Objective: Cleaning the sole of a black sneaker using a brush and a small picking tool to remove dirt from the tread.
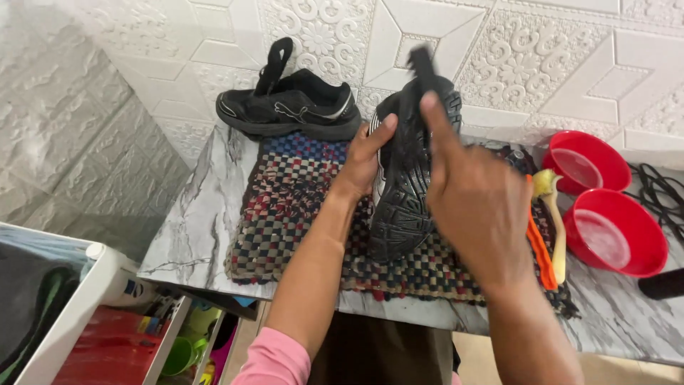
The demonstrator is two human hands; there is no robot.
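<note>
My left hand (367,153) grips a black sneaker (400,203) from its left side, holding it on its heel end with the grey tread sole facing me. My right hand (474,196) is in front of the sneaker, index finger raised against a black strip (422,68) at the shoe's top. A second black sneaker (288,105) lies on its sole at the back of the table, against the wall. Both sit over a checkered woven mat (292,207).
Two red bowls (613,232) with liquid stand at the right, beside a cream-handled brush (554,221) and an orange tool (541,253). Black cord (662,189) lies at the far right. The marble tabletop (192,221) ends near me; open shelves (135,342) stand below left.
</note>
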